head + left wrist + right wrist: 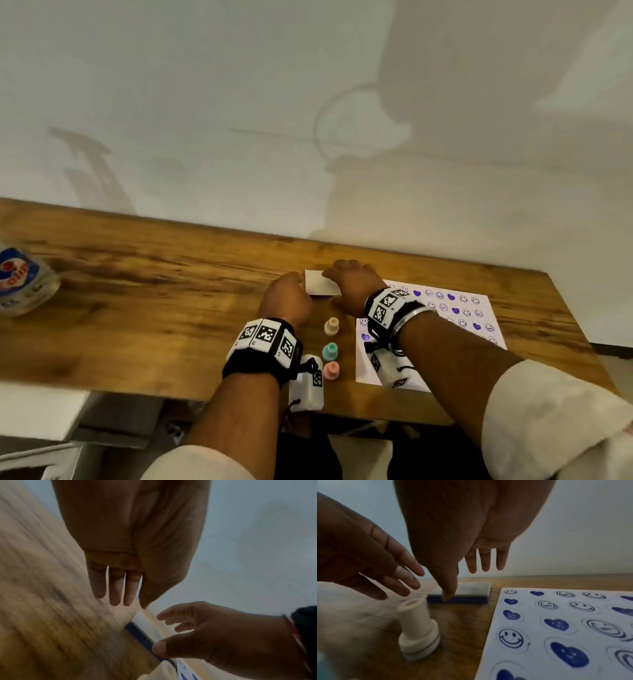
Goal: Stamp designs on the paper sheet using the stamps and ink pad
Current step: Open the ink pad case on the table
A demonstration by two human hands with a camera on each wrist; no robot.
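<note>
The ink pad (320, 282), blue with a white lid on it, lies at the back of the wooden table (154, 291). My left hand (286, 298) hovers at its left end, fingers (116, 588) straight and holding nothing. My right hand (352, 282) arches over its right end, its thumb (448, 593) against the blue front edge and its other fingers loose above the lid (471, 587). Cream (331, 325), teal (330, 351) and pink (331, 370) stamps stand upright in a row in front of the pad. The paper sheet (455, 318), covered with blue smileys and hearts, lies to the right under my right forearm.
A plastic bottle (24, 277) with a blue label lies at the far left of the table. A pale wall rises right behind the table's back edge. The cream stamp (418, 628) stands close to the paper's left edge (529, 607).
</note>
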